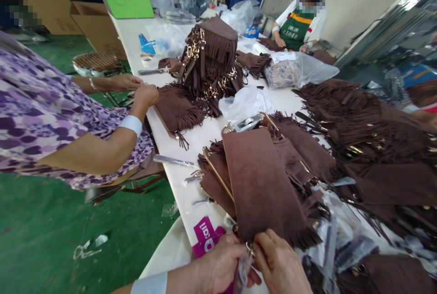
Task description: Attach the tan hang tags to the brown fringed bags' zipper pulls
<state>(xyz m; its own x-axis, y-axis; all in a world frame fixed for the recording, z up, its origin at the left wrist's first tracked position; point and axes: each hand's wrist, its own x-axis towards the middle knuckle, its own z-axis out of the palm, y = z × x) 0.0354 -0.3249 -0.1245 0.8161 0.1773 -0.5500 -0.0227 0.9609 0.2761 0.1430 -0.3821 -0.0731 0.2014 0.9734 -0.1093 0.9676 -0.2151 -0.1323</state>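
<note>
Both my hands meet at the near corner of a brown fringed suede bag (261, 180), which lies on top of other bags on the table. My left hand (221, 260) is closed, its thumb and fingers pinching by a gold metal clasp (250, 248) and a piece of clear plastic (244, 266). Against the other side of the clasp, my right hand (282, 264) is closed, with fingers curled on it. Which part each fingertip grips is partly hidden. Just left of my left hand is a purple printed packet (205, 235).
Brown fringed bags lie heaped at right (368, 125) and stacked at the table's far part (215, 48). Metal tools, including a long flat one (174, 161), lie near the left edge. A co-worker in a purple patterned garment (61, 121) sits left; another in a green apron (297, 27) is across.
</note>
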